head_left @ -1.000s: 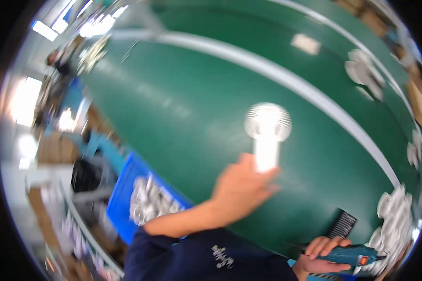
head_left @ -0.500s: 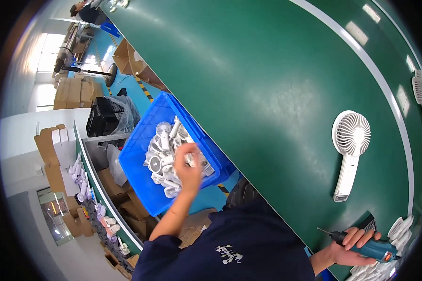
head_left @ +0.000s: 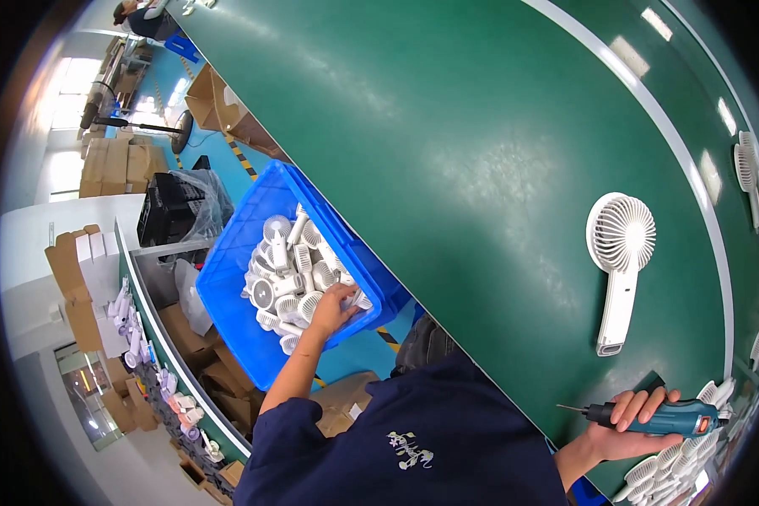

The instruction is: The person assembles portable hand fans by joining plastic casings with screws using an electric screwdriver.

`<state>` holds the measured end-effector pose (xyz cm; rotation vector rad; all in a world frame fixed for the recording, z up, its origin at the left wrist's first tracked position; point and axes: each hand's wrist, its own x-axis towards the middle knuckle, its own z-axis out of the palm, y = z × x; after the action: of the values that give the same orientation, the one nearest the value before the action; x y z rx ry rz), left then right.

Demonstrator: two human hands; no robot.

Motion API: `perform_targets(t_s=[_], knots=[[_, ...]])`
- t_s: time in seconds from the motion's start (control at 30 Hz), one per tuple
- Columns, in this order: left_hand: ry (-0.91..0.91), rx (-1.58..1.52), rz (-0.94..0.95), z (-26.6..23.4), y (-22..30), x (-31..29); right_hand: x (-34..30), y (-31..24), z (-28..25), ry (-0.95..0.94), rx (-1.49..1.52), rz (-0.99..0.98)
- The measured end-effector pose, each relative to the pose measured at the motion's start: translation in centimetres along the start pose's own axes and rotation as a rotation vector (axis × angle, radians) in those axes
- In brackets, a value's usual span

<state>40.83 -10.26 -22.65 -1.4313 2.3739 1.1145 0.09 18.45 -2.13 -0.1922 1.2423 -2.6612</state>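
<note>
In the blue bin [head_left: 228, 331] at the left, my left hand [head_left: 332, 309] reaches onto a heap of white handheld fans [head_left: 288, 282]. Its thumb and fingers close around a handheld fan [head_left: 362, 300] at the heap's right edge; the fingertips are partly hidden. My right hand [head_left: 628, 426] grips a teal and black electric screwdriver [head_left: 687, 417], its bit pointing left over the green table. Farther up the table, a single white handheld fan [head_left: 622, 270] lies with its round grille away from me and its handle toward me.
The green table [head_left: 447, 169] runs diagonally beside the bin, with a white line curving along it. More white fans [head_left: 670, 464] are heaped near my right hand, beside a small dark object [head_left: 648, 382]. Cardboard boxes [head_left: 114, 166] and a second bench [head_left: 156, 337] with pale parts stand left.
My left hand has lowered into the bin onto the fans at its right side. My right hand still holds the screwdriver, now turned closer to level. The whole view has shifted slightly.
</note>
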Motion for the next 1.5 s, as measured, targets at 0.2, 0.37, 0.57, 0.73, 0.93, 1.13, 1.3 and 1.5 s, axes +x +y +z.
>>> perform_targets(t_s=[0.2, 0.37, 0.57, 0.73, 0.93, 1.13, 1.3, 1.5], knots=[[-0.002, -0.304, -0.052, 1.0, -2.0, 0.0, 0.0, 0.5, 0.1, 0.106, -0.082, 0.022], [-0.004, -0.206, -0.060, 1.6, 1.7, 2.2, -0.2, 0.4, 0.0, 0.165, -0.133, -0.064], [0.321, 0.070, -0.170, -2.5, 2.7, 0.7, -0.6, 0.3, 0.7, 0.220, -0.008, -0.019], [0.652, -0.901, -0.265, -15.1, -2.9, -2.2, -0.4, 0.7, 0.5, 0.245, -0.020, 0.046], [0.167, -1.138, 0.163, -16.3, 23.9, 1.9, -0.9, 1.6, 1.5, 0.220, -0.085, 0.225], [-0.440, -0.867, 0.159, -9.3, 36.5, 6.7, -1.7, 0.3, 1.4, 0.185, -0.164, 0.249], [-0.180, -0.362, 0.506, -9.7, 38.1, 3.4, -1.8, 0.6, 1.4, 0.186, -0.310, 0.315], [-0.032, 0.725, 1.241, -13.4, 40.9, 6.7, -3.1, -1.2, 0.1, 0.113, -0.215, 0.364]])
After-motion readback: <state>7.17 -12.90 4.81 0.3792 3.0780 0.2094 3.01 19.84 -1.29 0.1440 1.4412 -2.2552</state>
